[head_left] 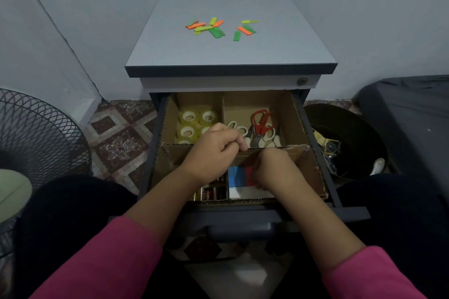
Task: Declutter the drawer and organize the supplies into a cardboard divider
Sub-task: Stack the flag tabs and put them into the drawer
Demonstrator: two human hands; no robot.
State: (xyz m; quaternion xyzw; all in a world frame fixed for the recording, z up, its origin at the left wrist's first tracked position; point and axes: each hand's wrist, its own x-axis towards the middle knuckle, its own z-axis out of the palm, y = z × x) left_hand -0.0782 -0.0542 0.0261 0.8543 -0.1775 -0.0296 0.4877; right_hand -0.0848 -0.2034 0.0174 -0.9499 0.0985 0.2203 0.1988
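— Where are the hands?

— Both down in the open drawer (313, 150), close together. Left hand (213, 153) curled, pinching the top edge of the middle wall of the cardboard divider (297, 114). Right hand (272, 167) just beside it, fingers bent down behind that same wall, touching the colored blocks (239, 175). Hard to tell if holding one.

— And around the hands?

— Just past the left hand, in the far left box: tape rolls (194, 125), side by side. Past the right hand, in the far right box: scissors (260, 126), a red pair on top of pale ones. Under the left wrist, in the near left box: batteries (210, 194). Under the right hand: blue and red blocks on something white.

— Anything farther away?

— Well beyond both hands, up on the cabinet top (230, 53): green, orange and yellow paper strips (213, 28), scattered. Off to the left of the left arm: a fan (41, 133) on the floor. Off to the right of the right arm: a dark bin (347, 138) with scraps inside.
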